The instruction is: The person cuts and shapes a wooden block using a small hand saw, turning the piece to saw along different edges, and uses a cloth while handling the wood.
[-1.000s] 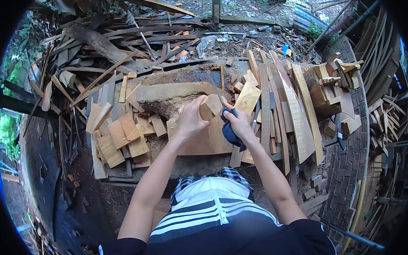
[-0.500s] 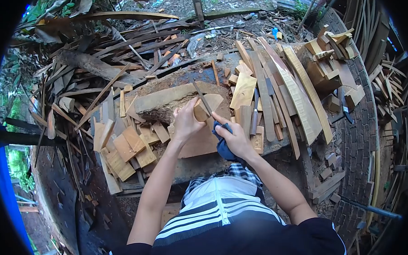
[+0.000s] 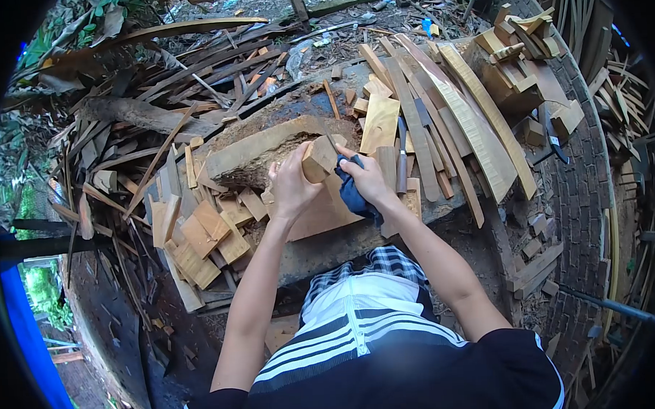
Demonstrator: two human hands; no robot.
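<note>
Single head-worn view, facing forward and down past torso (image 3: 362, 371); left hand (image 3: 292, 184), right hand (image 3: 372, 181) close, mid-view.

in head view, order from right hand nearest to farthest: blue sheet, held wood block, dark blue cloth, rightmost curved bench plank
1. Dark blue cloth: in the right hand
2. Wood block: left, in the left hand
3. Curved bench plank: right side
4. Blue sheet: far left edge

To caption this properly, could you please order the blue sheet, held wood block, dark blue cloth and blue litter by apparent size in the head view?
1. Blue sheet
2. Wood block and dark blue cloth: too alike to rank
3. Blue litter
</note>
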